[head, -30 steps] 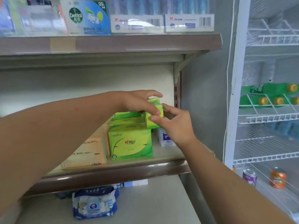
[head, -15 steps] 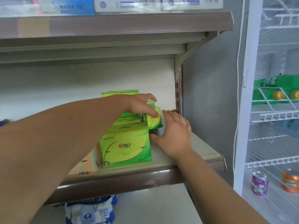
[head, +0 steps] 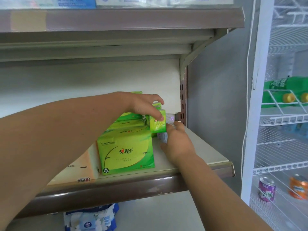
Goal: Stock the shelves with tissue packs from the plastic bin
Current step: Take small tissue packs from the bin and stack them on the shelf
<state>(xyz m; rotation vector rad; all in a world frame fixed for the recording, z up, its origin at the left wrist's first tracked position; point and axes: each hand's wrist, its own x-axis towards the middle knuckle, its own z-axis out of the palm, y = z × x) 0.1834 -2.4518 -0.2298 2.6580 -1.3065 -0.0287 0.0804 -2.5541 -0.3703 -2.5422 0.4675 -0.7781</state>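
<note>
Left hand (head: 144, 106): reaches in from the left and pinches 1 small green tissue pack (head: 158, 124) between thumb and fingers. The pack is raised above the middle shelf (head: 208, 157), just right of the row of green packs and near the back panel.

Right hand (head: 178, 144): seen from the back, just below and to the right of the held pack. Its fingers (head: 177, 126) extend forward and lie close together, with the thumb spread to the left. A small white pack (head: 162, 136) sits at the hand's left edge. Contact between the 2 is hidden by the hand.

Shelf contents: 1 large green tissue pack (head: 126, 152) stands at the front edge, with more green packs (head: 128, 125) lined up behind it. A pale orange pack (head: 80, 164) lies to its left, partly covered by the left forearm.

Lower shelf: a blue and white bag (head: 90, 220).

Right side: a cooler (head: 260, 114) holds green bottles (head: 281, 87), 1 purple can (head: 266, 189) and 1 orange can (head: 298, 187).
</note>
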